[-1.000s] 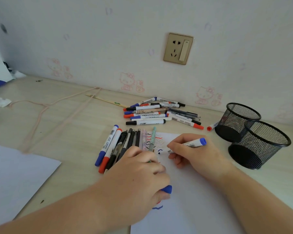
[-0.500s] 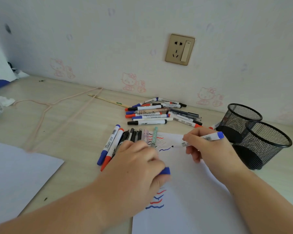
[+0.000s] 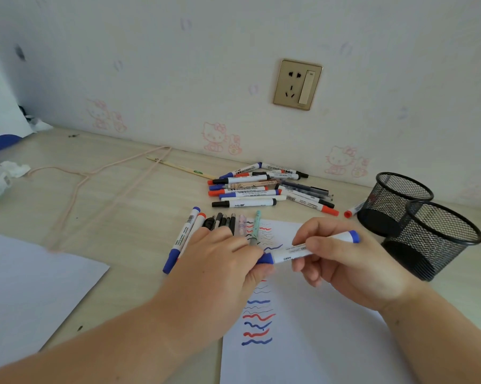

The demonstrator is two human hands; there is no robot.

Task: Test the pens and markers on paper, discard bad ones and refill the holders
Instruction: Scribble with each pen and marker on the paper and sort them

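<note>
My right hand [image 3: 347,261] grips a white marker [image 3: 297,252] with a blue end, lying across the test paper [image 3: 316,328]. My left hand [image 3: 222,261] pinches its blue cap [image 3: 264,258], which sits on the marker's tip. The paper carries several red, blue and black squiggles. A row of pens and markers [image 3: 206,231] lies side by side under and left of my left hand. A loose pile of markers [image 3: 261,187] lies farther back near the wall. Two black mesh holders [image 3: 433,239] stand at the right.
A second white sheet [image 3: 26,295] lies at the left. A pink clothes hanger [image 3: 95,187] and a wooden stick [image 3: 178,167] rest on the desk behind. Crumpled paper [image 3: 1,178] sits at the far left. A red-capped marker [image 3: 352,210] lies beside the rear holder.
My right hand stopped drawing a blue squiggle and lifted the marker off the paper. The two hands came together and the blue cap in my left hand now sits on the marker's tip.
</note>
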